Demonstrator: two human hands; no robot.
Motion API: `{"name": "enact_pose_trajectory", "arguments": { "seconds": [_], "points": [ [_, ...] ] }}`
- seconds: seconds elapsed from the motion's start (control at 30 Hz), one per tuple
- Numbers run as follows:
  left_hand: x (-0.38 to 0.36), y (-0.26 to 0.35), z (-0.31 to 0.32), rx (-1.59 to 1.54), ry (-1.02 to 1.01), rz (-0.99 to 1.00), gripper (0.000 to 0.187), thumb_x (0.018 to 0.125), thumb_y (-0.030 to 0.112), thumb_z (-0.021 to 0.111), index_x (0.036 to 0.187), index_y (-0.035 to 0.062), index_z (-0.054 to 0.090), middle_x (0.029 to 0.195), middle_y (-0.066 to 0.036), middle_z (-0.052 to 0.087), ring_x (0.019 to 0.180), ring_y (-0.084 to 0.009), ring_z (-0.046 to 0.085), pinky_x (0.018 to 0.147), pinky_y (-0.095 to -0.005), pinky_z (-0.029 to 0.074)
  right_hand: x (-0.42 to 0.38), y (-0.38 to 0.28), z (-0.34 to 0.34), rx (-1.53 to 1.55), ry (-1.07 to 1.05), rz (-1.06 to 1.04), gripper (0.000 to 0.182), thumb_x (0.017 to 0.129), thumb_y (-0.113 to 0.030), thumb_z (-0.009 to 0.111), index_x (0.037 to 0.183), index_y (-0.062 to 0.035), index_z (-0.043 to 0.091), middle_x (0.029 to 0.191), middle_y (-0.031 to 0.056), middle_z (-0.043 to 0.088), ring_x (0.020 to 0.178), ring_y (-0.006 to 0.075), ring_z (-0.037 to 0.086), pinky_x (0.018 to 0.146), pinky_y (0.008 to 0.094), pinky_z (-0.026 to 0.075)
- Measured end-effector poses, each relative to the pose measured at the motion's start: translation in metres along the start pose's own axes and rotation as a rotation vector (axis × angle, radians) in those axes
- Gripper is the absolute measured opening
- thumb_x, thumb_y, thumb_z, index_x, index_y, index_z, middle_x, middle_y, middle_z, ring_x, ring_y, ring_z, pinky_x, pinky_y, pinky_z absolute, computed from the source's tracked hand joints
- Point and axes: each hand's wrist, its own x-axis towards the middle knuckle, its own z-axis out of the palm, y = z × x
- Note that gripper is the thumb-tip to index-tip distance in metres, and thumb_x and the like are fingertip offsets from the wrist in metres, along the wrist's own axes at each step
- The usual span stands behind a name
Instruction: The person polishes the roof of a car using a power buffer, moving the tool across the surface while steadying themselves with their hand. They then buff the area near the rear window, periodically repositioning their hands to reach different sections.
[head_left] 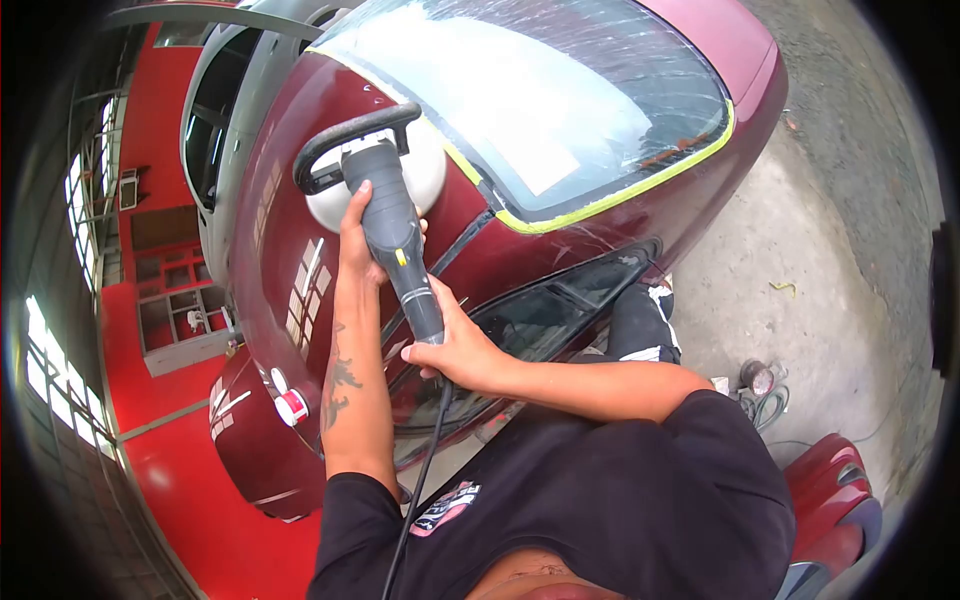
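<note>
Fingers (358, 207) of left hand (360, 245), right hand (464, 345) curled around polisher (388, 205).

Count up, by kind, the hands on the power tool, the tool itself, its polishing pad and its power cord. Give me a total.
Hands: 2 (left hand and right hand)
Polisher: 1
White polishing pad: 1
Black power cord: 1
Total: 5

A car workshop, shown by cars (350, 250) inside.
</note>
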Motion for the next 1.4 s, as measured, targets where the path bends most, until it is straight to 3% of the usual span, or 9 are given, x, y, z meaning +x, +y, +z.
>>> {"name": "enact_pose_trajectory", "arguments": {
  "seconds": [0.13, 0.5, 0.53, 0.77, 1.03, 1.13, 1.27, 1.4],
  "points": [
    [0.033, 0.025, -0.011, 0.017, 0.052, -0.015, 0.069, 0.098, 0.061, 0.057, 0.118, -0.0047, 0.062, 0.09, -0.023, 0.073, 0.075, -0.033, 0.076, 0.065, -0.0444, 0.067, 0.04, -0.018, -0.008, 0.01, -0.004, -0.022, 0.102, 0.083, 0.0, 0.07, 0.166, -0.0117, 0.013, 0.105, 0.0082, 0.053, 0.076, 0.0141, 0.062, 0.064, 0.0301, 0.057],
    [0.123, 0.084, -0.046, 0.046, 0.081, 0.031, 0.069, 0.097, 0.06, 0.059, 0.124, -0.004, 0.058, 0.097, -0.025, 0.071, 0.079, -0.0361, 0.075, 0.069, -0.0465, 0.067, 0.145, -0.064, -0.031, 0.008, -0.04, -0.023, 0.102, 0.077, -0.002, 0.069, 0.164, -0.008, 0.017, 0.096, 0.0095, 0.054, 0.065, 0.0152, 0.058, 0.058, 0.0317, 0.052],
    [0.129, 0.089, -0.041, 0.055, 0.135, 0.045, 0.064, 0.096, 0.06, 0.059, 0.111, -0.0024, 0.062, 0.087, -0.022, 0.071, 0.074, -0.0348, 0.075, 0.066, -0.0466, 0.065, 0.152, -0.072, -0.034, 0.02, -0.046, -0.018, 0.1, 0.076, -0.001, 0.068, 0.163, -0.0066, 0.019, 0.092, 0.0092, 0.056, 0.064, 0.0152, 0.057, 0.057, 0.0307, 0.051],
    [0.176, 0.12, -0.071, 0.053, 0.197, 0.052, 0.069, 0.094, 0.062, 0.061, 0.113, -0.0043, 0.061, 0.089, -0.023, 0.071, 0.076, -0.036, 0.074, 0.07, -0.048, 0.064, 0.215, -0.091, -0.048, 0.056, -0.131, -0.044, 0.096, 0.077, -0.001, 0.068, 0.161, -0.0041, 0.023, 0.088, 0.0087, 0.057, 0.065, 0.0156, 0.057, 0.055, 0.0308, 0.049],
    [0.203, 0.144, -0.114, 0.036, 0.137, 0.064, 0.073, 0.093, 0.06, 0.064, 0.12, -0.0084, 0.058, 0.1, -0.027, 0.069, 0.086, -0.0405, 0.073, 0.075, -0.0514, 0.065, 0.253, -0.103, -0.048, 0.095, -0.142, -0.021, 0.082, 0.072, 0.0, 0.07, 0.147, 0.0009, 0.037, 0.086, 0.0074, 0.055, 0.06, 0.0144, 0.056, 0.049, 0.0307, 0.047],
    [0.203, 0.145, -0.116, 0.038, 0.122, 0.07, 0.072, 0.094, 0.059, 0.063, 0.12, -0.0082, 0.058, 0.1, -0.027, 0.069, 0.086, -0.04, 0.073, 0.075, -0.0507, 0.065, 0.257, -0.104, -0.048, 0.037, -0.177, -0.016, 0.095, 0.075, -0.001, 0.07, 0.159, -0.003, 0.025, 0.088, 0.0088, 0.059, 0.065, 0.0158, 0.059, 0.056, 0.0312, 0.049],
    [0.201, 0.143, -0.111, 0.019, 0.13, 0.057, 0.072, 0.095, 0.059, 0.062, 0.12, -0.0089, 0.058, 0.1, -0.027, 0.069, 0.086, -0.0398, 0.074, 0.075, -0.0503, 0.065, 0.252, -0.103, -0.047, 0.027, -0.15, -0.011, 0.095, 0.075, -0.001, 0.07, 0.159, -0.0033, 0.025, 0.087, 0.009, 0.059, 0.066, 0.0159, 0.059, 0.056, 0.0315, 0.049],
    [0.191, 0.133, -0.086, 0.027, 0.191, 0.08, 0.068, 0.094, 0.059, 0.062, 0.115, -0.005, 0.06, 0.089, -0.024, 0.07, 0.077, -0.0369, 0.073, 0.069, -0.0488, 0.064, 0.236, -0.106, -0.045, 0.007, -0.124, -0.003, 0.095, 0.076, -0.001, 0.069, 0.16, -0.0036, 0.025, 0.086, 0.0084, 0.058, 0.067, 0.0159, 0.059, 0.056, 0.0316, 0.049]
  ]
}}
